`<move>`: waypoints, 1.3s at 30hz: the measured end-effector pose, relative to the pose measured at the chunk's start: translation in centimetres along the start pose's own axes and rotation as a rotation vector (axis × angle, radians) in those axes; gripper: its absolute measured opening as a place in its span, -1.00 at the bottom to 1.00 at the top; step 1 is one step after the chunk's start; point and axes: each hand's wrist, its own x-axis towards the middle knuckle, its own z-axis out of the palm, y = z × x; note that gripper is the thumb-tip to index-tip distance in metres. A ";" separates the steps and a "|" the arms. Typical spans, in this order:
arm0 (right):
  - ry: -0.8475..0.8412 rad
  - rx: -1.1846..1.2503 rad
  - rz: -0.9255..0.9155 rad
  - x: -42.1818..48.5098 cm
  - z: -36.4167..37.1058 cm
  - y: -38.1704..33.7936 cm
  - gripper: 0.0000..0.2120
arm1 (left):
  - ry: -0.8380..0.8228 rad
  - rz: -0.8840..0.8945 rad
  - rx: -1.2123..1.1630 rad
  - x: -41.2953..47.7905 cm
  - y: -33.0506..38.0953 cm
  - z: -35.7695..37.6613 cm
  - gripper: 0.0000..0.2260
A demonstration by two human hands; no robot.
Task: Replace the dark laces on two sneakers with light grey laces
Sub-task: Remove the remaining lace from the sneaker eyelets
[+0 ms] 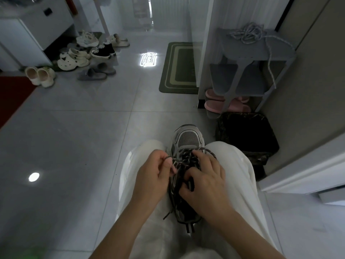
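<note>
1. Sneaker (187, 139) rests between my knees, dark lace (186, 161) loosened.
2. Left hand (151, 174) pinches a strand; right hand (207, 176) hooks the lacing.
3. Light grey laces (248, 34) lie on the rack (280, 53); I judge most work remains.

No text, brand or no. can be read anywhere in view. The green mat (180, 68) has some faint marks in its middle, but they are too small & blurred to read as letters. The grey sneaker (187, 139) on the lap and the black high-top shoes (101, 51) far on the floor are too dim & small for any logo or label to be read on them
</note>
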 end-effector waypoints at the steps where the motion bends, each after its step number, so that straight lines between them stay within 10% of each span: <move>1: -0.004 -0.017 -0.006 0.1 0.0 -0.1 -0.87 | 0.009 0.012 0.005 0.2 0.2 0.1 -0.87; 8: 0.060 0.216 0.065 0.6 -0.1 0.7 -0.79 | -0.105 -0.188 -0.133 -1.2 -0.6 1.0 -0.77; 18: -0.005 -0.008 -0.007 -0.3 0.0 0.5 -0.84 | 0.148 -0.215 -0.173 -1.1 0.0 0.5 -0.80; 25: -0.060 0.008 0.002 -0.4 0.3 0.3 -0.89 | -0.054 -0.143 -0.035 -1.5 -0.9 0.8 -0.95; 33: -0.007 0.175 -0.005 0.5 -0.6 1.4 -0.73 | 0.190 -0.268 -0.290 -0.6 0.0 0.4 -0.87; 39: -0.036 0.118 -0.051 0.1 -0.5 2.0 -0.73 | -0.032 -0.194 -0.146 -1.1 -0.3 1.4 -0.87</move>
